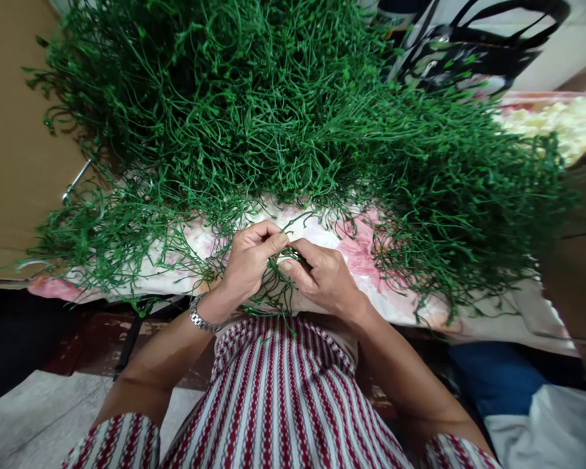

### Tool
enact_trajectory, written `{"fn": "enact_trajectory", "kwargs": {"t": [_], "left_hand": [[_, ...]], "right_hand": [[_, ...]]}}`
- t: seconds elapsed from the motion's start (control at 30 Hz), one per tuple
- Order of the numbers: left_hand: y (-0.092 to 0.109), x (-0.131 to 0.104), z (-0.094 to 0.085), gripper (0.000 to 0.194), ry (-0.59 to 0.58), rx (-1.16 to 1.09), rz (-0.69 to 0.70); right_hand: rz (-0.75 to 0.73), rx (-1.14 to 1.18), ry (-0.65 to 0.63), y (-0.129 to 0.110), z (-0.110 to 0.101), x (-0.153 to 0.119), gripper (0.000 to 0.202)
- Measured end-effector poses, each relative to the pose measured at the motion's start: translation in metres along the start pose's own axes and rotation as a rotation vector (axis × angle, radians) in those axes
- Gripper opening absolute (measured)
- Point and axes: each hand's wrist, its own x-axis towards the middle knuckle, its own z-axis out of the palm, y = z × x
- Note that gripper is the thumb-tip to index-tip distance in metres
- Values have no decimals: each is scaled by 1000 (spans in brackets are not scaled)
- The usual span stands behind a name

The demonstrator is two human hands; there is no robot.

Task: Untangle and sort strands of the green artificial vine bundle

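Note:
Just in front of my body, over the table's near edge, my left hand (254,255) pinches a thin green plastic stem (297,223) between thumb and forefinger. Close against it, my right hand (325,273) has its fingers curled in around the same stems. Several more stems (273,290) hang loosely below and between the two hands. Beyond them a large tangled heap of green artificial stems (254,117) spreads across the table. My fingers partly cover the spot where they meet the stems.
A flowered cloth (317,229) covers the table. Brown cardboard (19,143) stands at the left, with a thin metal rod (77,180) near it. At the back right are a dark bag (469,55) and a heap of pale yellow pieces (566,124).

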Motion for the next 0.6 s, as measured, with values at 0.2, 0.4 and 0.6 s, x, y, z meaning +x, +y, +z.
{"fn": "enact_trajectory", "kwargs": {"t": [0.2, 0.4, 0.6], "left_hand": [[3, -1, 0, 9, -39, -13, -25], [0, -9, -8, 15, -43, 34, 69], [3, -10, -12, 8, -149, 168, -36]], "right_hand": [[-13, -12, 17, 5, 4, -1, 28], [-61, -94, 48, 7, 8, -6, 22], [-148, -167, 88, 9, 8, -5, 18]]}}
